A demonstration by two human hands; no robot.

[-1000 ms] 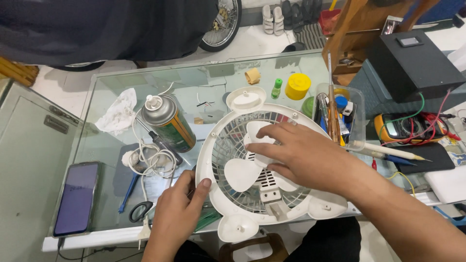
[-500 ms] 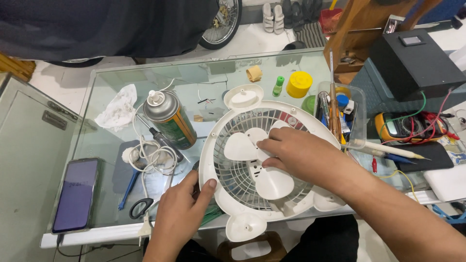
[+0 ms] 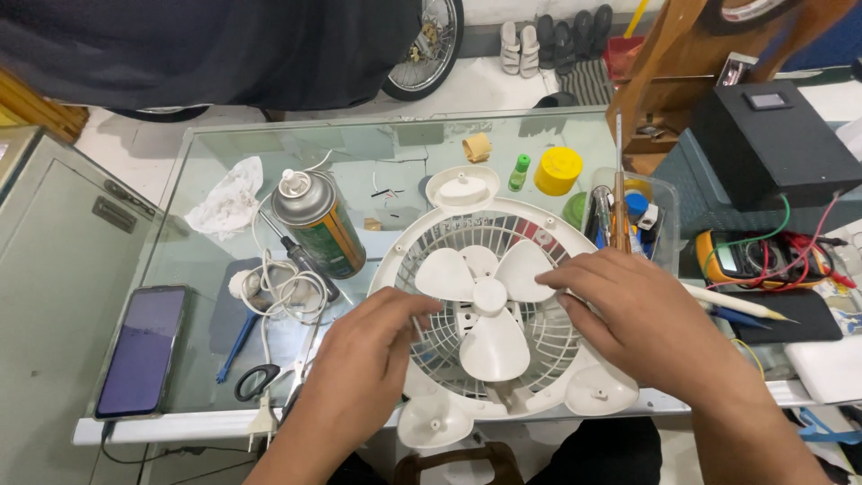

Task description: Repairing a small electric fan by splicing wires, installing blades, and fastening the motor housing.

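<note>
The fan housing (image 3: 503, 314) and its blades (image 3: 485, 301) look like smooth, matt white plastic. The bench (image 3: 359, 148) is glossy glass. The spray can (image 3: 319, 220) is shiny metal; the rag (image 3: 232, 198) is crumpled cloth.

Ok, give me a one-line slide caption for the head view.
Both hands, left hand and right hand, rest on the round white plastic fan housing lying on the glass table.

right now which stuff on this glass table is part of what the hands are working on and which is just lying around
In hand:
- white fan, lying flat, blades up
- left hand on its grille
- right hand at a blade and the rim

Lying about:
- spray can
- phone
- scissors
- coiled white cord
- crumpled tissue
- yellow cap
- multimeter
</note>
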